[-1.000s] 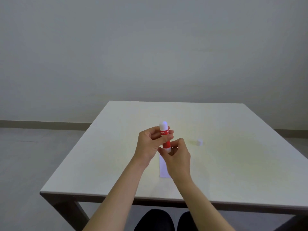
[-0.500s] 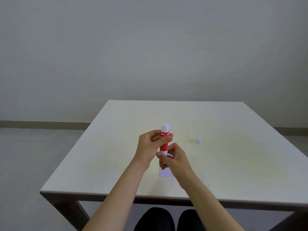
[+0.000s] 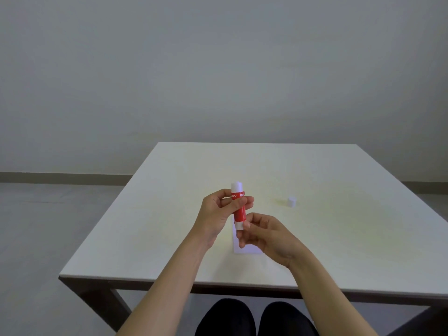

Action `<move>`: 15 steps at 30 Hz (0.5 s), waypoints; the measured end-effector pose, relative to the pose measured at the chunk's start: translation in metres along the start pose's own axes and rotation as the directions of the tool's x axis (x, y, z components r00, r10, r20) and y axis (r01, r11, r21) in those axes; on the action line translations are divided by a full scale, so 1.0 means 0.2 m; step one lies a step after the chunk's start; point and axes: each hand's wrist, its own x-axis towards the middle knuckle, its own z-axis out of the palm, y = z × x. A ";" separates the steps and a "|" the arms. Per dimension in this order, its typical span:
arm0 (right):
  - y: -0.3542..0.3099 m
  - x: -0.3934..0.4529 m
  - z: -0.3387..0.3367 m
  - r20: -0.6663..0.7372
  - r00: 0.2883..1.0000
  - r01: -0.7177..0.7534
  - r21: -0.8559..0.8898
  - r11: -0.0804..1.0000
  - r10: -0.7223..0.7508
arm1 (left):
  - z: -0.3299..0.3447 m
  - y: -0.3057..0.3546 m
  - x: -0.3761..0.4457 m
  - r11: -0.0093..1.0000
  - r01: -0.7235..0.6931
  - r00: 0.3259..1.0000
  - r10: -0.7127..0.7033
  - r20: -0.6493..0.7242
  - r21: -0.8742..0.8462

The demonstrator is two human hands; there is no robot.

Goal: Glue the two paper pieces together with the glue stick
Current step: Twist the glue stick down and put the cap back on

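A red glue stick (image 3: 238,209) stands nearly upright in the air above the table, its white glue tip bare at the top. My left hand (image 3: 218,214) grips its red barrel. My right hand (image 3: 263,235) pinches the white knob at its bottom end. A white paper piece (image 3: 244,248) lies flat on the table under my hands, mostly hidden by the right hand; I cannot tell one paper piece from two. The white cap (image 3: 292,201) of the glue stick stands on the table to the right, apart from both hands.
The cream table (image 3: 145,226) has its front edge close to my knees and its left edge near my left arm. Grey floor lies to the left and a plain wall behind.
The glue stick has sunk slightly and tilted a little. My right hand has shifted to the right at the stick's bottom knob. The cap and paper have not moved.
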 end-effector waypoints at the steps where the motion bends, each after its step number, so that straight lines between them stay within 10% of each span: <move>1: 0.01 0.00 0.02 -0.064 0.998 0.021 -0.036 0.999 -0.023 | 0.00 -0.01 0.00 1.000 -0.005 1.000 0.005 -0.008 -0.006; 8: 0.09 0.08 0.19 -0.497 0.800 -0.003 -0.562 0.827 -0.335 | 0.04 -0.05 0.02 0.999 -0.031 0.973 0.038 -0.226 0.034; 15: 0.17 0.16 0.21 -0.490 0.722 -0.155 -0.803 0.576 -0.489 | 0.12 -0.16 0.02 0.969 -0.044 0.792 0.183 -0.583 0.244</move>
